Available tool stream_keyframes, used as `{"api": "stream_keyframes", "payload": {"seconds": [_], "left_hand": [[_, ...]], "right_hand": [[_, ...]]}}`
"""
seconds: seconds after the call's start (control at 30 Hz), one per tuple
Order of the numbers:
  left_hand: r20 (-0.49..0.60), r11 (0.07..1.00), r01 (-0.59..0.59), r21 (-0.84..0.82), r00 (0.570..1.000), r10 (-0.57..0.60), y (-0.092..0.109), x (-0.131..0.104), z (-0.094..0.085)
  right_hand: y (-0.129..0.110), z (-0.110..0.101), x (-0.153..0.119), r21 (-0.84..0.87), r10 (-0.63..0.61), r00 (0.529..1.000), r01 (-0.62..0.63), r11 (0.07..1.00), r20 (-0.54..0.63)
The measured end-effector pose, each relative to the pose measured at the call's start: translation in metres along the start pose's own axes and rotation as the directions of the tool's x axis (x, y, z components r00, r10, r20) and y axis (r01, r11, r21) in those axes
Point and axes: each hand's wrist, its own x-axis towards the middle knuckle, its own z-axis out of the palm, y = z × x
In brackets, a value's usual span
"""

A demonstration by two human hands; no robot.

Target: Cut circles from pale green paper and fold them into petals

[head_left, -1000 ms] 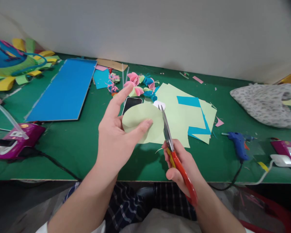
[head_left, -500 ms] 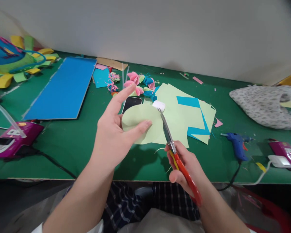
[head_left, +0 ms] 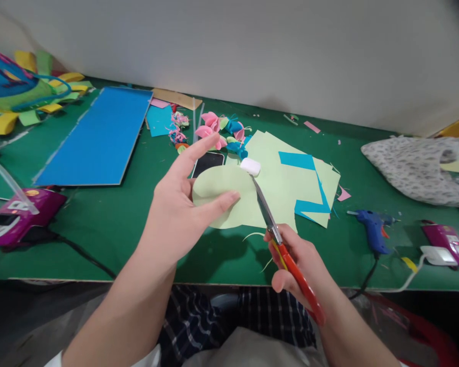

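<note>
Between thumb and fingers, my left hand (head_left: 183,196) pinches a pale green rounded piece of paper (head_left: 224,183). My right hand (head_left: 296,255) grips a pair of scissors (head_left: 268,211) with red and yellow handles. Their blades look closed or nearly so, and the tips point up at the right edge of the rounded piece; I cannot tell whether they touch it. Behind it lie larger pale green sheets (head_left: 275,148), similar in colour, so part of the outline is hard to make out. A white earbud-like case (head_left: 250,166) and a partly hidden phone (head_left: 207,164) sit just beyond.
Blue board (head_left: 99,137) lies at left, near a purple device (head_left: 34,214). Pink and blue paper flowers (head_left: 218,130) are at the back. Blue strips (head_left: 296,160) rest on the sheets. At right are a blue glue gun (head_left: 374,232) and a patterned cloth (head_left: 405,165).
My right hand and the scissors have shifted slightly right and down. My left hand still holds the paper in nearly the same place.
</note>
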Motion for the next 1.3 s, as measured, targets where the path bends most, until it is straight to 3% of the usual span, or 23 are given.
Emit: {"api": "stream_keyframes", "payload": {"seconds": [0.2, 0.37, 0.53, 0.7, 0.9, 1.3], "left_hand": [[0.062, 1.000, 0.011, -0.012, 0.998, -0.010, 0.000, 0.003, -0.007], [0.102, 0.998, 0.056, -0.035, 0.993, -0.053, 0.003, 0.003, -0.007], [0.032, 0.993, 0.091, -0.074, 0.996, -0.089, 0.001, 0.002, 0.000], [0.090, 0.990, 0.127, -0.059, 0.989, -0.121, 0.000, 0.001, 0.000], [0.084, 0.987, 0.160, -0.003, 0.984, -0.159, 0.003, -0.001, 0.000], [0.090, 0.983, 0.185, 0.008, 0.979, -0.185, 0.008, -0.001, 0.003]], "right_hand": [[0.008, -0.015, 0.003, -0.076, -0.097, 0.995, 0.099, 0.992, 0.036], [0.018, -0.020, 0.005, 0.068, -0.078, 0.995, 0.073, 0.995, 0.061], [0.026, -0.009, 0.009, 0.165, -0.075, 0.992, 0.058, 0.985, 0.101], [0.016, -0.005, 0.010, 0.081, -0.072, 0.994, 0.066, 0.995, 0.082], [0.004, -0.004, 0.009, 0.089, -0.035, 0.997, 0.029, 0.996, 0.063], [0.005, -0.002, 0.010, 0.055, -0.068, 0.997, 0.065, 0.996, 0.046]]}}
